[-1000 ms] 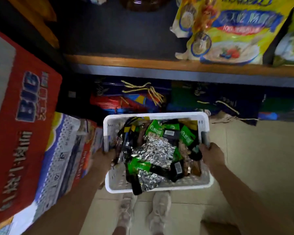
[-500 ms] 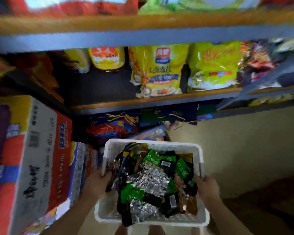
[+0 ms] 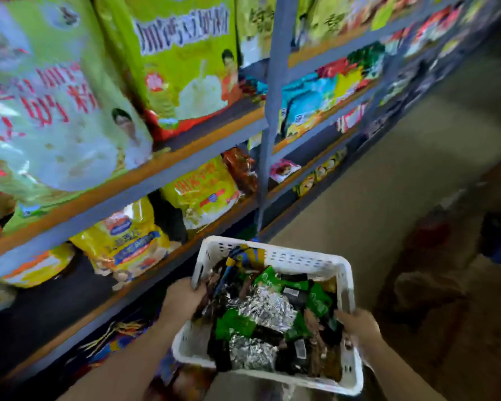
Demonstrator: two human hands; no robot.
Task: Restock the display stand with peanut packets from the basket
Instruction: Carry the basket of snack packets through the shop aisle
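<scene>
From my feed, the big green bag at top centre carries blue Chinese characters, too blurred to read. The pale bag at upper left shows red "奶粉".

We see a white basket with little holes, full of green, black and shiny silver packets. The shelves are grey with orange edges. The big bags are lime green with red writing, and lower bags are yellow.

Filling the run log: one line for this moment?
left hand: grips basket | right hand: grips basket | packets: inside
</scene>
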